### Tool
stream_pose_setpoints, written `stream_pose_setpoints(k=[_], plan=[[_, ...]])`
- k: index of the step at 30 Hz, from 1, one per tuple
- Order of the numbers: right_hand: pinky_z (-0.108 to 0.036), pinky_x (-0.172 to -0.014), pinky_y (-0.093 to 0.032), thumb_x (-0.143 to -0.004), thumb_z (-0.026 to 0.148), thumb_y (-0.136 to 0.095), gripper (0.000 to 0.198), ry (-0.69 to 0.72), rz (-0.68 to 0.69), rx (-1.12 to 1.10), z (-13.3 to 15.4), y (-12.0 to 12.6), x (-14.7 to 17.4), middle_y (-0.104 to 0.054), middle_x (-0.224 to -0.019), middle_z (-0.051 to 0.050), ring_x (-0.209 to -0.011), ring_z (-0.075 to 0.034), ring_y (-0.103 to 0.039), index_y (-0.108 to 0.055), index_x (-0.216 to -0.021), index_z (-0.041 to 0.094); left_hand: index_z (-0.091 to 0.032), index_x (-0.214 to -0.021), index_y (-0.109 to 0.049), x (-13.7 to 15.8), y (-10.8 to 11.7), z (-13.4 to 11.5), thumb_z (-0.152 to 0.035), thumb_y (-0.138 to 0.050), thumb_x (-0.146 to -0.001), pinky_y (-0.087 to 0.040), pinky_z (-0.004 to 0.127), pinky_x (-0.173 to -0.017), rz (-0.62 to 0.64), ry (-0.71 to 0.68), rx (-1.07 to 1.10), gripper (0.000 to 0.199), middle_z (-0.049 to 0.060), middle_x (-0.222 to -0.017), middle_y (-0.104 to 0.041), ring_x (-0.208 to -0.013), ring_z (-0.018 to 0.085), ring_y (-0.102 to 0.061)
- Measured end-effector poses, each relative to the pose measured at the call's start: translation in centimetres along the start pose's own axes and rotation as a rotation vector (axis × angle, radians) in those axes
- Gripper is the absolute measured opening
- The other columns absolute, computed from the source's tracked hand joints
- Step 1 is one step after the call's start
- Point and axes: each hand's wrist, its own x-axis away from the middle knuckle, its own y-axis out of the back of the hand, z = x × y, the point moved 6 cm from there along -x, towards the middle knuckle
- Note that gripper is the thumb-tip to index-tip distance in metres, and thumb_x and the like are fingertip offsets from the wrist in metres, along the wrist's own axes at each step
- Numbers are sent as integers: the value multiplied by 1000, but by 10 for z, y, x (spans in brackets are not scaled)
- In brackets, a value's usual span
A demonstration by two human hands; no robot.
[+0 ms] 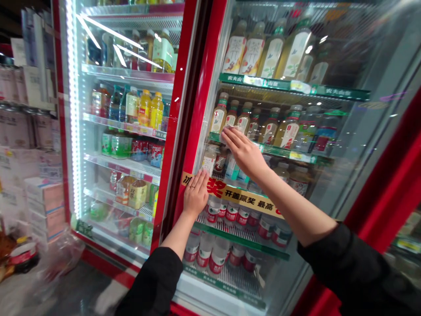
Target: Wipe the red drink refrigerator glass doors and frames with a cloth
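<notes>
My right hand presses a small white cloth or tissue against the glass door of a drinks fridge. Its fingers lie over the white piece, and only the edges of it show. Lower and to the left, my left hand rests flat on the same door, fingers stretched out, with a ring on one finger. Partly under that hand runs a yellow banner strip with black and red characters. Behind the glass, tea bottles stand near my right hand.
A second lit fridge with a red frame adjoins on the left. Water bottles fill the lower shelves behind the glass. Stacked boxes and a crumpled clear plastic bag sit at the far left, by the floor.
</notes>
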Motion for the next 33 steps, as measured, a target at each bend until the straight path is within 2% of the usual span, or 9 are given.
stream_pose_setpoints(k=[4,9,11,14,18,20,23,27,33], plan=[[-57,-135,-45,-108,6,-48,68,48,25,-38,25,-27,-23,-54,-170,-11,-163,-30,-45,-41,-172,24,-14,-162,-54,2,0,0,-11,-48,-101,-45,45,-132,-36,-17,-13,62,16,-156,-67,-152,27,-60],[-52,-131,-49,-109,9,-52,58,282,164,-39,38,-28,2,-56,-168,-13,-160,-28,-50,-49,-166,18,-13,-160,-56,2,-1,-1,-11,-49,-99,-45,47,-132,16,-5,-8,61,17,-160,-63,-156,26,-56],[-52,-132,-49,-110,10,-52,58,269,167,-19,27,-19,8,-56,-169,-12,-160,-27,-50,-48,-167,21,-14,-163,-53,2,0,-2,-11,-48,-99,-42,45,-134,0,-20,-16,64,16,-163,-61,-158,24,-53],[-54,-134,-46,-110,10,-50,58,149,92,-7,13,-13,-9,-55,-169,-13,-161,-28,-48,-47,-168,20,-15,-169,-44,3,-1,-1,-10,-46,-99,-38,42,-136,-16,-22,-24,70,15,-165,-58,-160,23,-50],[-54,-137,-42,-111,9,-44,57,-3,-22,-35,27,-32,-49,-52,-171,-14,-164,-29,-43,-49,-167,17,-14,-171,-41,6,-2,0,-8,-48,-97,-44,46,-133,4,-23,-4,75,16,-163,-60,-158,26,-54],[-55,-137,-42,-110,7,-44,58,36,2,-70,45,-47,-57,-51,-171,-15,-164,-29,-43,-49,-167,16,-13,-170,-43,6,-2,0,-7,-49,-95,-49,49,-129,30,-11,-3,76,18,-162,-61,-156,29,-55],[-53,-135,-45,-109,6,-48,56,194,98,-102,68,-60,-47,-54,-169,-15,-163,-28,-45,-52,-164,15,-13,-166,-48,5,0,-1,-7,-50,-93,-51,50,-127,58,10,-2,73,19,-161,-63,-156,30,-55],[-49,-134,-46,-110,7,-51,51,329,184,-96,64,-52,-28,-57,-167,-14,-160,-27,-48,-56,-161,13,-14,-163,-53,4,0,-1,-10,-50,-97,-49,47,-129,70,38,6,66,17,-160,-65,-156,28,-56],[-55,-137,-41,-109,6,-50,57,123,92,-82,47,-43,-67,-53,-170,-14,-164,-29,-44,-52,-165,16,-12,-165,-50,10,-5,2,-10,-48,-98,-50,46,-128,29,-1,9,67,16,-159,-65,-154,27,-58]])
